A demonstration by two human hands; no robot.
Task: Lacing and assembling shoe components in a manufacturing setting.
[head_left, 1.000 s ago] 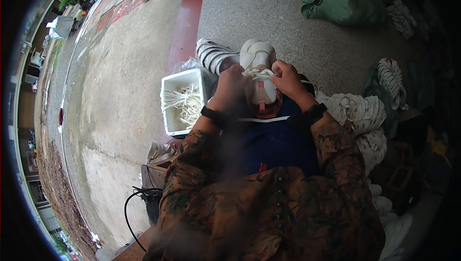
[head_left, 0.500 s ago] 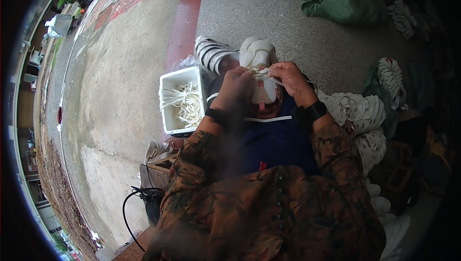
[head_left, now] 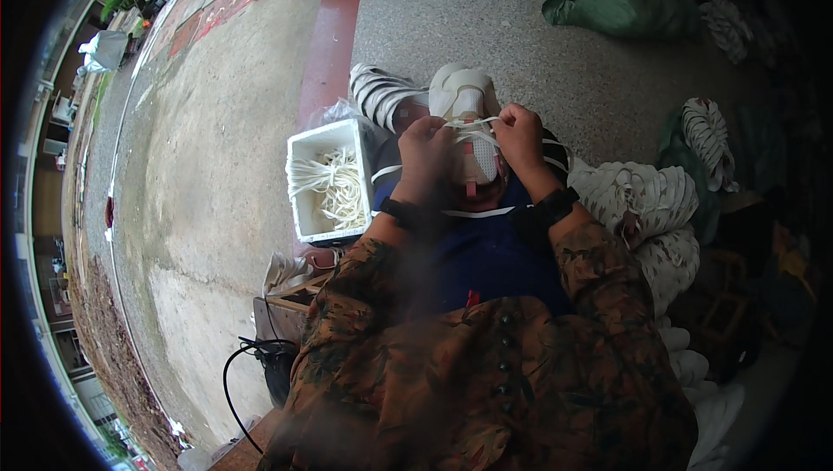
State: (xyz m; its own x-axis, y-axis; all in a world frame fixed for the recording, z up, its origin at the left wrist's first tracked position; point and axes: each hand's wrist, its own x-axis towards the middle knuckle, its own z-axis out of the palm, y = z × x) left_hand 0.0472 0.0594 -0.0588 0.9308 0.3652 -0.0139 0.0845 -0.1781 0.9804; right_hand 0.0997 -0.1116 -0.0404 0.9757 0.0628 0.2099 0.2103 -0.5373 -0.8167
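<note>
A cream-white shoe (head_left: 462, 89) with pink-red parts sits on my lap, toe pointing away from me. White shoelace (head_left: 473, 130) crosses over its upper, and loose lengths trail to both sides across the dark blue cloth on my lap (head_left: 486, 263). At the shoe's left edge, my left hand (head_left: 423, 157) is closed in a pinch on the lace. My right hand (head_left: 522, 140) pinches the lace on the right side, a little above the shoe. Part of the shoe's left side is hidden behind my left hand.
Left of my lap stands a white foam box (head_left: 302, 211) holding a bundle of white laces (head_left: 340, 186). Stacked shoes (head_left: 382, 98) lie beyond it; more shoe stacks (head_left: 638, 198) sit at my right. A green sack (head_left: 620, 3) lies at the far right.
My hands have moved apart slightly, the right one outward, drawing the lace out to the sides. More of the laced upper shows between them.
</note>
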